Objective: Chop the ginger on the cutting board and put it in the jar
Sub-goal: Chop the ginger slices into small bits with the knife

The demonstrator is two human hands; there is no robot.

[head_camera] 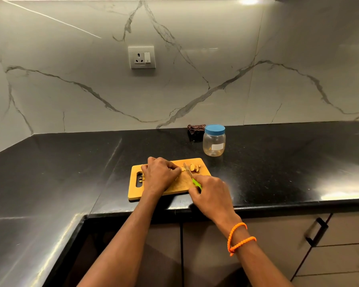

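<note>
Ginger (192,168) lies toward the far right corner of the cutting board (170,187), partly cut: loose slices sit at about two o'clock from the board's middle, and the uncut remainder reaches leftward under the left hand (160,175). That hand's fingers are curled over the root and pin it to the wood; how much of it they cover cannot be told. The right hand (210,196) is wrapped around the green handle of the knife (188,171), whose blade runs toward eleven o'clock and meets the ginger just right of the left fingertips. The root's long axis seems to run nine to three, so the blade crosses it nearly square, and the next cut probably depends on the left fingers drawing back toward nine o'clock to expose more. The jar (214,141), blue lid still on, stands on the counter (278,162) at about one o'clock from the board, nearer the right hand. A dark cloth (195,130) lies just behind it.
</note>
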